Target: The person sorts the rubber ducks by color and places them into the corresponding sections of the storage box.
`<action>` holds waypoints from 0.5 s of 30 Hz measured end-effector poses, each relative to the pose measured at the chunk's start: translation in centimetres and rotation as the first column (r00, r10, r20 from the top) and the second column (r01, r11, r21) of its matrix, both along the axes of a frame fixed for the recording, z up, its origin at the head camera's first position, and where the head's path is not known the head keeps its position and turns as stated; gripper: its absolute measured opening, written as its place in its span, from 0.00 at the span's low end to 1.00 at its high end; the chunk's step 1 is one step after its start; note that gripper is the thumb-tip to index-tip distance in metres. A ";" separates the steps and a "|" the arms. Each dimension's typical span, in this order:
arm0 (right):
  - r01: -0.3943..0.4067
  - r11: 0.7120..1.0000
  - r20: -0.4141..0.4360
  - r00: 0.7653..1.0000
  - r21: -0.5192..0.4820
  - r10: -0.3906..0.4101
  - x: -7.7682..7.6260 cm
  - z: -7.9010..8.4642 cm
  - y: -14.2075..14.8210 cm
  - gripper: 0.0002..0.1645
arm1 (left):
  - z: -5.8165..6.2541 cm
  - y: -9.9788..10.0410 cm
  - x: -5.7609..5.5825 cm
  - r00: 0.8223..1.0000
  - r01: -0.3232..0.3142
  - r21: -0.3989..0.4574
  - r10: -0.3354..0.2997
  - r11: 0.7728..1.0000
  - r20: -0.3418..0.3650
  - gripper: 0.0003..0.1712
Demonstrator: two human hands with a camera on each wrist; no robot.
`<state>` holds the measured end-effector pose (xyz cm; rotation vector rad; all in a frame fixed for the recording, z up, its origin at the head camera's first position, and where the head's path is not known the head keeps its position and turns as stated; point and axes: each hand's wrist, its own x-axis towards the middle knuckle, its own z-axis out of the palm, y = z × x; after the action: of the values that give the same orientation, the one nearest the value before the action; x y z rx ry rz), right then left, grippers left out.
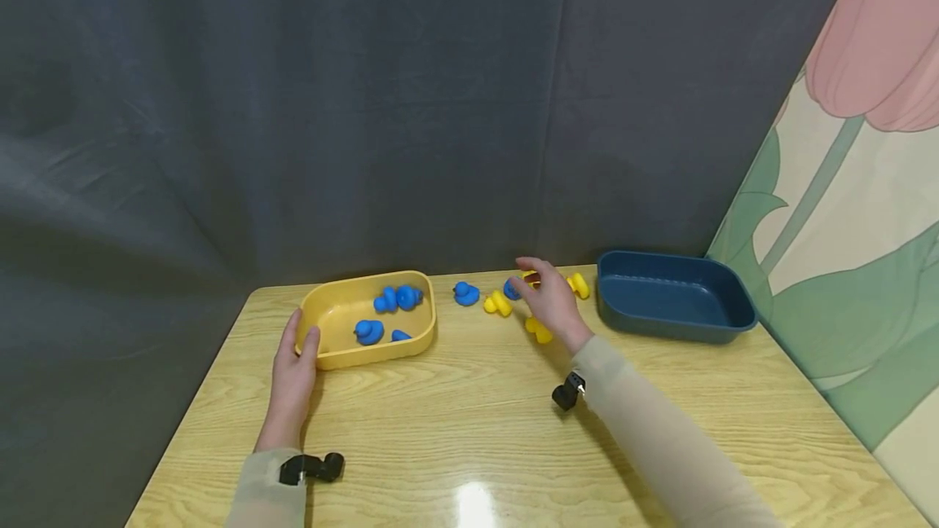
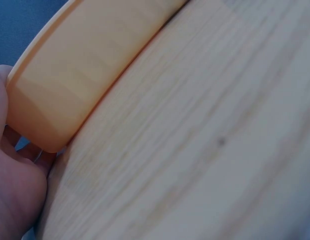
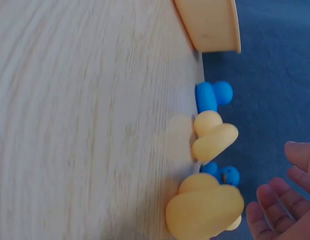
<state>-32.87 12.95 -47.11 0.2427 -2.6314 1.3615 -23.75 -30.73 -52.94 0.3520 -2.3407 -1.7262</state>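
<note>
My left hand [image 1: 292, 373] grips the left end of a yellow tub [image 1: 381, 358], its thumb at the rim and fingers around the corner in the left wrist view. Inside the tub lie several blue toy ducks [image 1: 369, 332]. My right hand [image 1: 553, 304] hovers over a loose group of ducks on the table, fingers spread and slightly bent, holding nothing. Beneath and around it are yellow ducks [image 1: 498, 303] and a blue duck [image 1: 511, 290], partly hidden by the hand. Another blue duck [image 1: 465, 293] sits between the group and the tub.
A dark blue tub [image 1: 675, 324] stands at the right of the wooden table [image 1: 440, 430], with nothing visible in it. A dark grey curtain [image 1: 411, 104] hangs along the table's back edge. At the right is a wall with a flower pattern [image 1: 844, 267].
</note>
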 end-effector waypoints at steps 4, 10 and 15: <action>0.016 0.999 0.060 0.998 0.031 -0.017 -0.4 -0.3 0.3 0.30 | 0.1 0.0 0.0 1.000 -0.002 -0.005 0.002 1.000 0.003 0.46; 0.013 0.998 0.113 0.993 0.055 -0.019 -0.8 -0.5 0.4 0.31 | 0.0 0.0 -0.1 1.000 0.002 -0.009 -0.002 1.000 0.001 0.46; 0.004 0.996 0.140 0.990 0.093 -0.017 -1.2 -0.8 0.4 0.32 | 0.0 0.1 -0.1 1.000 -0.001 -0.010 0.001 1.000 0.004 0.46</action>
<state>-34.09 13.35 -47.87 0.1503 -2.8105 1.3001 -23.89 -30.67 -52.90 0.3550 -2.3509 -1.7149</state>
